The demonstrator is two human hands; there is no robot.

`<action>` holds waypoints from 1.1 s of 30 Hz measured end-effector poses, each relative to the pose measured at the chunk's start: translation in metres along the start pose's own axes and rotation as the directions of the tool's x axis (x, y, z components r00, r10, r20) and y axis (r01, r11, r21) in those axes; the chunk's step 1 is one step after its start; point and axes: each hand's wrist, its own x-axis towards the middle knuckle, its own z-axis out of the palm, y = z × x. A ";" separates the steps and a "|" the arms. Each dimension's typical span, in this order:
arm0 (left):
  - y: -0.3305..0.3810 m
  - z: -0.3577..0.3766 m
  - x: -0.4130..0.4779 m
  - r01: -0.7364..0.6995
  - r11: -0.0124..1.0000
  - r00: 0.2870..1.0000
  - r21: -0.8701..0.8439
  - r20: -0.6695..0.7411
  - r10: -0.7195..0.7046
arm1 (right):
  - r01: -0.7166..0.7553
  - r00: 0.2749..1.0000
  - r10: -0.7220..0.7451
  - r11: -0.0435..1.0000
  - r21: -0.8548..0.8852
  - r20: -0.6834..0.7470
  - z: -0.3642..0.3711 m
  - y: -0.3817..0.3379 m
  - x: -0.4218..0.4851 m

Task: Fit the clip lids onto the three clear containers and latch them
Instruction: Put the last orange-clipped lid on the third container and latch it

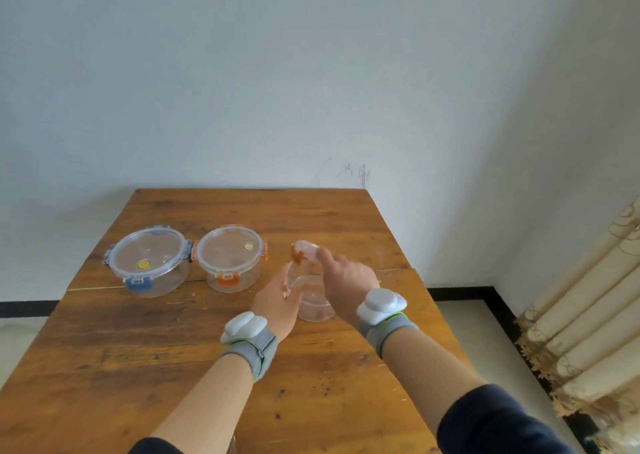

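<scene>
My right fingers [323,254] pinch a clear lid [304,250] w/ orange clips, tilted up over the third container [313,301]. My left fingers [287,280] curl around that container's left wall, steadying it; it sits on the worktop [173,349] near the right edge, about mid-depth. Right hand [346,280] and left hand [277,304] both carry grey wrist bands w/ white modules. Toward the far-left part of the worktop stand the blue-clip container [149,263] and, just beside it on the right, the orange-clip container [230,258], both lidded, clips down.
</scene>
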 end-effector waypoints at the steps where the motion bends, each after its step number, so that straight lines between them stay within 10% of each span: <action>1: -0.002 0.001 -0.002 -0.005 1.000 1.000 -0.015 0.000 0.005 | 0.054 0.998 -0.056 0.998 -0.041 -0.036 0.010 -0.003 -0.007; 19: -0.003 -0.009 -0.013 0.216 0.830 0.973 -0.515 0.043 -0.226 | 0.040 0.990 -0.032 0.998 0.055 -0.134 0.020 -0.008 -0.052; 33: -0.011 -0.013 -0.013 0.321 0.798 0.945 -0.511 0.116 -0.306 | 0.169 0.971 -0.131 0.967 0.189 -0.199 0.015 0.003 -0.068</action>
